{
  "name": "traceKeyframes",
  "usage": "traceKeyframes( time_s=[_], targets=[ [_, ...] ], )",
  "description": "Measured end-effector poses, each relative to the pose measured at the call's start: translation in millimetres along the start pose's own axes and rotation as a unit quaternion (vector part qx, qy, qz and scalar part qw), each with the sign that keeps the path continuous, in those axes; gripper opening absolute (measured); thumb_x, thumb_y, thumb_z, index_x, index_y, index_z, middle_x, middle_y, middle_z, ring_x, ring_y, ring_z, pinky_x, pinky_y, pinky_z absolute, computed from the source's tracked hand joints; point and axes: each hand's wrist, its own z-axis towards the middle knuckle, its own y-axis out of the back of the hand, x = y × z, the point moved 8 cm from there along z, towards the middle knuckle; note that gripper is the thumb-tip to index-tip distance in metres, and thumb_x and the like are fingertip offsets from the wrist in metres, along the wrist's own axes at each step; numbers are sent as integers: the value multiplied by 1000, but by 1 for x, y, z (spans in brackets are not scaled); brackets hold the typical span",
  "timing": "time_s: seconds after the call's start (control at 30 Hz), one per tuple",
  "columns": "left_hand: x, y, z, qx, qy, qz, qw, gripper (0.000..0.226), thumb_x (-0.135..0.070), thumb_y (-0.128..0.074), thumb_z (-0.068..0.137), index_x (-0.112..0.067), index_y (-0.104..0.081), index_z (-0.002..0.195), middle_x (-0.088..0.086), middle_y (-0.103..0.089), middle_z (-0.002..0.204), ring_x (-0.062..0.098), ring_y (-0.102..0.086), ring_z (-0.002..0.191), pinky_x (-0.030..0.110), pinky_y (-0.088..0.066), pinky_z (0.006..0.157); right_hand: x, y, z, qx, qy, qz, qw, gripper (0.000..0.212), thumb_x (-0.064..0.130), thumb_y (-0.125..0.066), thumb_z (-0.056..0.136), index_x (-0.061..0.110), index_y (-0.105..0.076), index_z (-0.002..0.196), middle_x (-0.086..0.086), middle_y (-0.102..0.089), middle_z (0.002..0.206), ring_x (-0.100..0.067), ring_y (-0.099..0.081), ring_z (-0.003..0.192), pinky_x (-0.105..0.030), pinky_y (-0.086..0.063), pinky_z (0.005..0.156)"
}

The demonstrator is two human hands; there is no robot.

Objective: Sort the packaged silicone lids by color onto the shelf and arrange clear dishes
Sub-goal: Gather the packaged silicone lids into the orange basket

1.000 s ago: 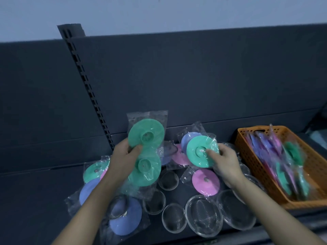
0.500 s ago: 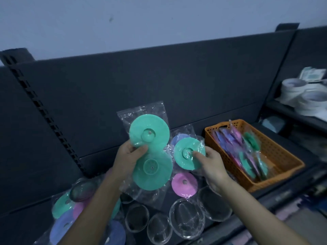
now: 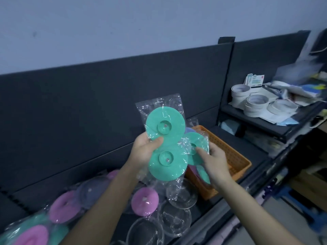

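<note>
My left hand (image 3: pixel 144 152) grips a clear packet with two green silicone lids (image 3: pixel 166 144), held upright above the shelf. My right hand (image 3: pixel 213 161) holds a second packet with a green lid (image 3: pixel 196 147), pressed against the right side of the first. Below them on the dark shelf (image 3: pixel 235 138) lie pink packaged lids (image 3: pixel 145 201), a purple packaged lid (image 3: pixel 92 191) and green ones at the lower left (image 3: pixel 35 225). Several clear dishes (image 3: pixel 175 218) lie near the front edge.
An orange basket (image 3: pixel 235 160) with more packaged lids stands right of my hands. Further right, a lower shelf carries white tape rolls (image 3: pixel 256 101) and papers. A dark back panel (image 3: pixel 88 103) rises behind the shelf. The floor shows at lower right.
My view has swung to the right. My right hand has brought its green lid packet left against the packet in my left hand. Both hands have risen slightly.
</note>
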Motion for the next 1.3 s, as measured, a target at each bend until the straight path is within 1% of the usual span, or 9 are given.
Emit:
traceKeyframes(
  time_s=[0.13,0.37,0.57,0.7,0.9,0.97,1.03,1.13,1.3],
  targets=[
    [11,-41,23,26,18,-9,999,18,4,-49,91,-4,-64,100,8,-74,89,24,-71,79,36,-59,71,12,39,14,-64,33,-13,997,12,9,-56,92,16,-66,94,0,-72,90,-10,-70,73,-21,-53,60],
    [56,-109,72,36,72,-79,994,27,-8,-62,82,-3,-64,109,22,-67,112,38,-64,103,50,-49,93,15,123,49,-171,52,-16,984,9,19,-61,87,25,-68,87,0,-71,91,-22,-68,86,-50,-56,80],
    [103,-127,94,-5,114,4,993,19,3,-51,92,-7,-64,102,13,-69,97,26,-67,83,35,-56,74,-3,156,72,-185,33,-69,980,10,18,-61,87,23,-67,93,3,-69,91,-17,-67,86,-41,-57,76],
    [131,-104,101,-96,112,177,973,23,5,-47,91,-8,-61,103,4,-66,87,15,-61,72,23,-50,59,-22,151,77,-139,35,-136,980,11,15,-59,90,25,-63,89,3,-68,87,-12,-65,80,-34,-55,71],
    [152,-102,102,-165,99,263,945,36,5,-39,91,-3,-51,123,8,-59,88,17,-53,64,29,-46,56,-30,136,81,-85,81,-253,960,16,14,-55,92,19,-61,106,12,-65,90,-6,-60,83,-13,-42,64],
    [157,-115,104,-147,88,266,949,53,6,-37,90,-9,-33,141,6,-58,107,9,-52,68,21,-43,56,-32,123,82,-38,97,-293,950,25,16,-56,92,17,-59,117,8,-65,102,-4,-57,89,-6,-37,68],
    [164,-127,107,-113,73,281,950,67,1,-39,92,-16,-10,150,4,-42,142,8,-55,98,24,-47,81,-36,103,83,43,109,-321,940,35,26,-57,92,20,-52,126,9,-61,115,-3,-55,101,-3,-36,79],
    [172,-131,109,-80,69,312,944,63,-13,-37,97,-20,-6,151,-3,-29,150,10,-37,128,25,-32,104,-57,80,83,152,95,-380,907,63,42,-46,96,17,-23,149,3,-26,154,-13,-23,142,-25,-22,115],
    [184,-121,111,-23,89,439,894,50,-13,-28,101,-11,-15,150,6,-38,148,20,-48,121,19,-39,87,-91,62,77,256,39,-550,794,66,35,-31,102,9,5,150,-12,17,157,-29,16,144,-36,6,119]
  ],
)
